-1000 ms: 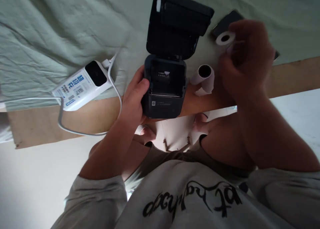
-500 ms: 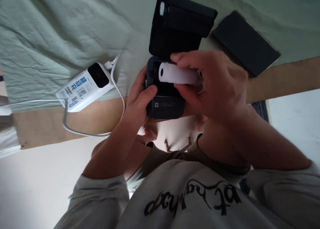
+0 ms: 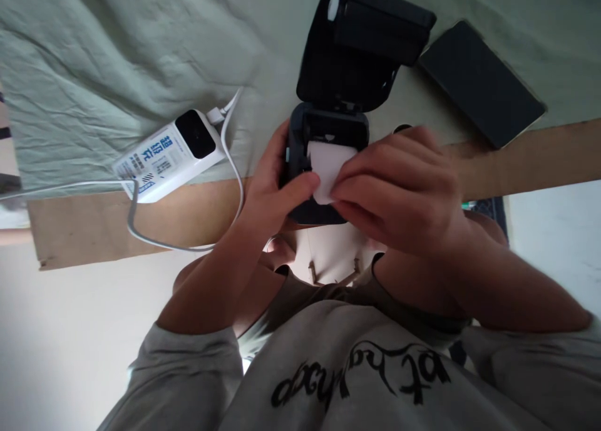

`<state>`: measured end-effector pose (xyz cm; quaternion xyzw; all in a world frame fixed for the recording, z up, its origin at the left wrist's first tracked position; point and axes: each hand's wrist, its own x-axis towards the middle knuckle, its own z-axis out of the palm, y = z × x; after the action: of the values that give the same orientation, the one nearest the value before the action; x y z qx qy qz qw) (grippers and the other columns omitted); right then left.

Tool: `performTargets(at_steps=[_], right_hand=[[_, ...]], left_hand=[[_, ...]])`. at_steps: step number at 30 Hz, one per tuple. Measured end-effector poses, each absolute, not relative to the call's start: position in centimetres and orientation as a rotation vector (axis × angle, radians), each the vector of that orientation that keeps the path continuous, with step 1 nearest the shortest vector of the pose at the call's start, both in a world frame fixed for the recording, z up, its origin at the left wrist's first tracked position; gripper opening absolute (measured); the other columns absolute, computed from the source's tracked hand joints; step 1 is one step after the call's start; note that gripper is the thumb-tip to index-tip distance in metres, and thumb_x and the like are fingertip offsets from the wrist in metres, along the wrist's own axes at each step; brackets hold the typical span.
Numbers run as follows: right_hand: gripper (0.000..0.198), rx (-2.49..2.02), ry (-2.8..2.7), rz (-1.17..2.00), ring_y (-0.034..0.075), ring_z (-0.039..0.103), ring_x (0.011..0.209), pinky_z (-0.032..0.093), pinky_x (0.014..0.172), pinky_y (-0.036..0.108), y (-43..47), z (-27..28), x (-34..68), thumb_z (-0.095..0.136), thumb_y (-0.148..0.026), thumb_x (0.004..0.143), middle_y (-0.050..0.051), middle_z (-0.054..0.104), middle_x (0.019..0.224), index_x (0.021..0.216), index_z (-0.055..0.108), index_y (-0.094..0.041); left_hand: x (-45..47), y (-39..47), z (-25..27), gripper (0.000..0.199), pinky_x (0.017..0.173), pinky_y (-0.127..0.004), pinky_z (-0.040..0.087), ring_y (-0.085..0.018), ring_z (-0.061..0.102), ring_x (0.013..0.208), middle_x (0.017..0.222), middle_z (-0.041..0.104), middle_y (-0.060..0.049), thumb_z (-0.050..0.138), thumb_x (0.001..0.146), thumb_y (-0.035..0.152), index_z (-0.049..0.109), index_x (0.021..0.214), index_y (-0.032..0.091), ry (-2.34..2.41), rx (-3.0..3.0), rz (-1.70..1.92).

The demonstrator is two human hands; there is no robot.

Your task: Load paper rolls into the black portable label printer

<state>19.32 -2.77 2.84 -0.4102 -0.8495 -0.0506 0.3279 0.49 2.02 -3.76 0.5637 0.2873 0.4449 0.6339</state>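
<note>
A small black label printer (image 3: pixel 304 124) stands at the edge of the cloth-covered table, its lid (image 3: pixel 347 74) swung up and back. The white paper roll (image 3: pixel 326 155) sits in the printer's bay, with paper drawn toward me over the front. My left hand (image 3: pixel 284 186) grips the printer's left side, its thumb lying by the paper. My right hand (image 3: pixel 404 193) pinches the paper's loose end between thumb and fingers. That hand covers the right part of the printer.
A white power bank (image 3: pixel 164 158) with a plugged-in white cable (image 3: pixel 230 149) lies to the left. On the right rests a dark phone or tablet (image 3: pixel 481 83). Green cloth (image 3: pixel 141 36) covers the table up to a bare wooden edge (image 3: pixel 530 155).
The paper roll, held above the bay before, now sits inside it. My right hand has shifted from the roll to the paper's end, and my left thumb has moved inward.
</note>
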Motion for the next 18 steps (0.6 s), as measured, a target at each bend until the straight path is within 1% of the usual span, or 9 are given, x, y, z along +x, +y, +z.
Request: performTargets(at_steps=[1,3,5,7,9,11,13,16,18], right_hand=[[0.01,-1.033,-2.244,-0.102,0.013,0.059,0.075,0.038,0.069,0.032,-2.9,2.8,19.5,0.064,-0.03,0.082,-0.004,0.069,0.085,0.08,0.06,-0.022],[0.014,-0.996,-2.18,-0.066,0.013,0.06,0.077,0.042,0.072,0.032,-2.8,2.8,20.1,0.065,-0.033,0.082,-0.002,0.068,0.084,0.08,0.06,-0.02],[0.014,-1.074,-2.009,-0.093,0.014,0.06,0.084,0.045,0.079,0.032,-2.4,2.9,21.0,0.063,-0.031,0.082,0.001,0.065,0.084,0.083,0.06,-0.017],[0.024,-1.205,-1.885,-0.107,0.018,0.06,0.1,0.048,0.087,0.033,-1.6,3.0,21.9,0.059,-0.029,0.083,0.006,0.063,0.1,0.102,0.059,-0.015],[0.046,-1.231,-1.915,-0.029,0.023,0.053,0.122,0.048,0.097,0.037,-0.9,3.0,22.5,0.052,-0.029,0.086,0.01,0.055,0.126,0.128,0.046,-0.015],[0.055,-1.131,-1.951,0.114,0.023,0.049,0.13,0.048,0.103,0.039,-0.5,2.8,22.7,0.048,-0.027,0.087,0.01,0.044,0.14,0.139,0.034,-0.019],[0.051,-1.079,-1.874,0.174,0.02,0.055,0.124,0.048,0.104,0.037,-0.7,2.8,22.5,0.048,-0.028,0.087,0.007,0.047,0.136,0.136,0.039,-0.021],[0.035,-1.186,-1.788,0.119,0.02,0.061,0.108,0.049,0.098,0.036,-1.5,3.1,22.3,0.045,-0.031,0.089,0.006,0.06,0.113,0.118,0.057,-0.016],[0.033,-1.257,-1.782,0.01,0.021,0.06,0.105,0.047,0.093,0.036,-1.7,3.3,22.8,0.044,-0.034,0.09,0.006,0.063,0.099,0.105,0.064,-0.013]], left_hand=[[0.3,2.2,-4.1,0.07,0.096,-0.034,0.051,-0.025,0.056,0.115,0.124,0.061,0.0,0.078,0.063,0.039,0.053,0.127,0.029,0.675,1.3,1.005],[0.1,2.3,-4.5,0.083,0.1,-0.038,0.049,-0.028,0.053,0.121,0.13,0.057,0.0,0.083,0.055,0.03,0.049,0.13,0.031,0.695,1.329,1.001],[0.2,2.1,-4.3,0.088,0.1,-0.042,0.049,-0.029,0.054,0.122,0.129,0.057,-0.002,0.082,0.055,0.029,0.045,0.134,0.032,0.725,1.352,0.997],[0.3,1.8,-3.8,0.091,0.1,-0.045,0.049,-0.03,0.055,0.121,0.128,0.058,-0.005,0.081,0.056,0.031,0.041,0.137,0.032,0.763,1.367,0.985],[0.3,1.7,-3.5,0.093,0.102,-0.047,0.048,-0.032,0.054,0.122,0.128,0.057,-0.007,0.081,0.055,0.033,0.039,0.138,0.031,0.794,1.379,0.965],[0.2,1.8,-3.5,0.096,0.104,-0.049,0.046,-0.034,0.052,0.125,0.129,0.056,-0.008,0.083,0.052,0.035,0.04,0.138,0.03,0.806,1.405,0.969],[0.1,2.0,-3.8,0.096,0.107,-0.049,0.043,-0.035,0.048,0.129,0.128,0.056,-0.008,0.084,0.049,0.035,0.043,0.135,0.029,0.812,1.436,0.994],[0.0,2.3,-4.2,0.092,0.111,-0.048,0.041,-0.034,0.048,0.129,0.126,0.058,-0.008,0.085,0.048,0.035,0.048,0.132,0.027,0.811,1.45,1.036],[0.0,2.3,-4.4,0.093,0.111,-0.047,0.041,-0.033,0.051,0.127,0.122,0.059,-0.007,0.086,0.047,0.035,0.048,0.131,0.027,0.773,1.42,1.056]])
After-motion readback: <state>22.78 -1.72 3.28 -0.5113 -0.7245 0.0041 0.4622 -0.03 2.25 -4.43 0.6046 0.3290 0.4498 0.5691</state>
